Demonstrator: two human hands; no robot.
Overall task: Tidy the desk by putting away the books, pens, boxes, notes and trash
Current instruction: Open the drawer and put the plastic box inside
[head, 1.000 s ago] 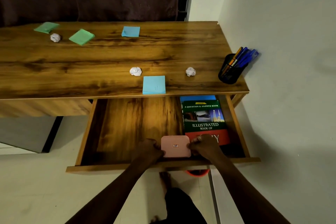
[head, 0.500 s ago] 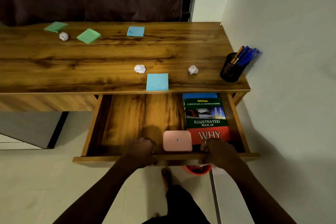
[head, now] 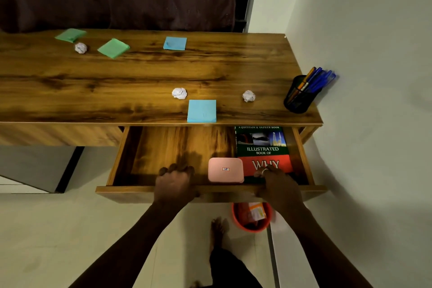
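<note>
Left fingers [head: 175, 168] curled over drawer front [head: 131, 190], lower centre; rim gripped by left hand [head: 174, 182]. Right fingers [head: 266, 172] hooked likewise; rim gripped by right hand [head: 279, 186].

Pink box [head: 225, 169] laid inside drawer between hands, untouched; book [head: 261, 149] just beside it.

Step judged: box stowed, drawer being handled.

Next: blue note [head: 202, 111] at near edge of desk [head: 140, 77] to be gathered. Paper balls [head: 179, 93] destined for orange bin [head: 252, 220] below. Reach across desk judged hindered by open drawer.
</note>
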